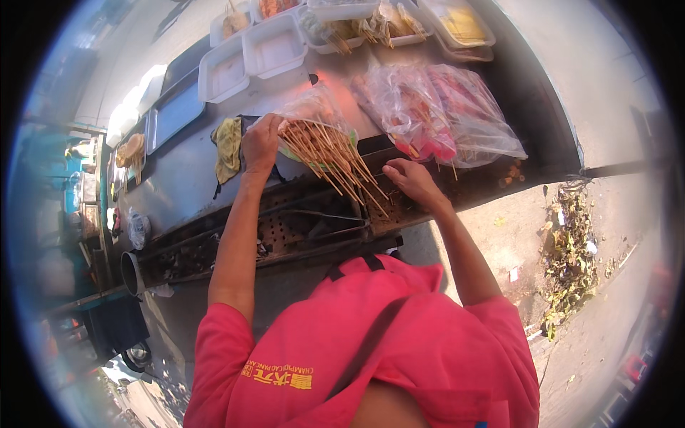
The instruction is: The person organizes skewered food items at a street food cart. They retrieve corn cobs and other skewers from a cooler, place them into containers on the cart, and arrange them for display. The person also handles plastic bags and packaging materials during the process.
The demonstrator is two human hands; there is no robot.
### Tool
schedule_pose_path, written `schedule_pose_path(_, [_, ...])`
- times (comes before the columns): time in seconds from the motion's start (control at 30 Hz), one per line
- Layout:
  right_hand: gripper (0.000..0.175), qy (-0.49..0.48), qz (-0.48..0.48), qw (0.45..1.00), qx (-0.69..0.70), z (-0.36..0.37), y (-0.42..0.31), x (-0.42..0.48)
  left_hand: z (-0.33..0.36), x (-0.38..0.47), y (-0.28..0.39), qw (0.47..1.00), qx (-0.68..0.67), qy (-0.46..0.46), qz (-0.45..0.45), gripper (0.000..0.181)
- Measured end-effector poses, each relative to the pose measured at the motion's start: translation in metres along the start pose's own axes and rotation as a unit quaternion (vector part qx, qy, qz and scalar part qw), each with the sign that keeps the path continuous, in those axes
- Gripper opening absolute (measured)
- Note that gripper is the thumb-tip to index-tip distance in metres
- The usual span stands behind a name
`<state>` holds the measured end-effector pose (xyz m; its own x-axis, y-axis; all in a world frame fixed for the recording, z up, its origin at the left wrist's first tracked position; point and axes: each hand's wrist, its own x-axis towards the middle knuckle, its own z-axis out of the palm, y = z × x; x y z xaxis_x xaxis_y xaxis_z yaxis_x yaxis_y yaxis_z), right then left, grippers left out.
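Note:
A bundle of meat on wooden skewers lies partly inside a clear plastic bag, its bare stick ends fanned towards me over the grill's edge. At the bag's left edge is my left hand, its fingers closed on the plastic. My right hand is just right of the stick ends, over the grill's rim, thumb and fingers slightly bent, apparently holding nothing. Beyond it lie more skewers in clear and pink plastic bags. A yellowish cloth lies left of my left hand.
White plastic trays, some holding skewers, stand along the far side. A metal tray is at the left. The long charcoal grill trough runs along the near edge, between me and the metal counter. Dry leaves lie on the ground at right.

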<state>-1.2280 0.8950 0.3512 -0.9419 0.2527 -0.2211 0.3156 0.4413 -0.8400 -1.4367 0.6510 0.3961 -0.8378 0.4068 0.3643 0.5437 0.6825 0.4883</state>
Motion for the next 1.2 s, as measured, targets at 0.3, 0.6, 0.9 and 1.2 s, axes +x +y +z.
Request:
schedule_pose_path(0.3, [0.027, 0.120, -0.190, 0.974, -0.001, 0.028, -0.056, 0.014, 0.006, -0.018, 0.008, 0.999, 0.008, -0.022, 0.042, 0.023])
schedule_pose_path(0.6, [0.049, 0.117, -0.203, 0.916, -0.325, 0.078, -0.082, 0.049, 0.021, -0.089, 0.026, 0.997, -0.034, 0.030, 0.061, 0.025])
schedule_pose_path(0.9, [0.043, -0.063, -0.060, 0.966, -0.242, 0.065, -0.103, 0.068, 0.028, -0.180, 0.015, 0.945, -0.222, -0.067, -0.229, 0.033])
schedule_pose_path(1.2, [0.042, 0.024, -0.168, 0.944, -0.284, 0.084, -0.066, 0.075, 0.042, -0.144, 0.023, 0.739, -0.496, -0.094, -0.446, 0.049])
